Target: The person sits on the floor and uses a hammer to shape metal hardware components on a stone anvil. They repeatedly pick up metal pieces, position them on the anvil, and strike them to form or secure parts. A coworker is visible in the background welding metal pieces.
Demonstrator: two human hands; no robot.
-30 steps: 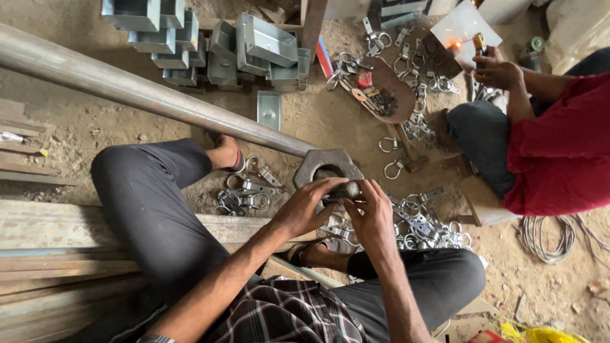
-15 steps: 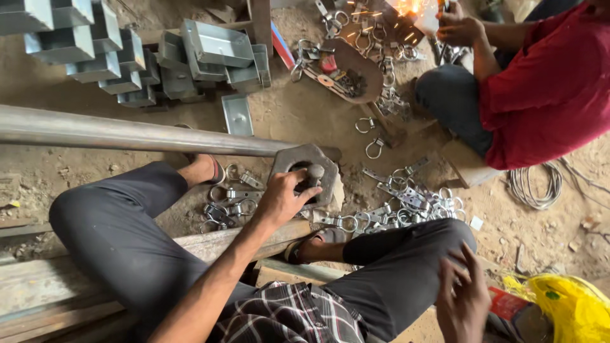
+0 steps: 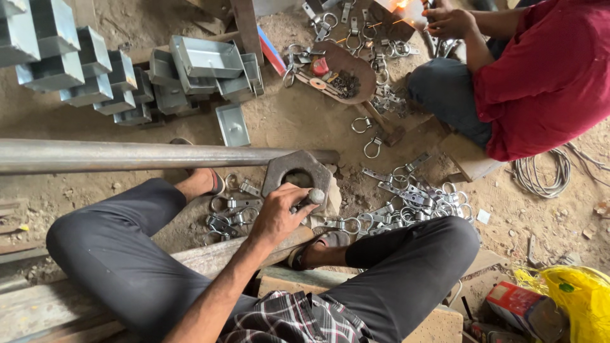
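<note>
My left hand (image 3: 278, 216) rests on a thick hexagonal steel block (image 3: 298, 166) with a round hole, which lies on the dirt floor between my legs. Its fingers are closed around a short grey metal pin (image 3: 314, 196) at the block's lower right edge. My right hand is out of view. Small ring-and-plate metal fittings (image 3: 230, 213) lie just left of the block, and more of these fittings (image 3: 413, 198) are heaped to its right, beside my right knee.
A long steel pipe (image 3: 159, 155) runs from the left edge to the block. Stacked galvanised metal boxes (image 3: 190, 63) stand at the top left. A person in a red shirt (image 3: 546, 70) sits at the top right with sparks (image 3: 399, 5) by their hand. Wire coil (image 3: 540, 171), yellow bag (image 3: 581, 292).
My right hand left the block, dropped to the lower right, and is now out of view. My left hand stays on the block, holding the pin. The view shifted.
</note>
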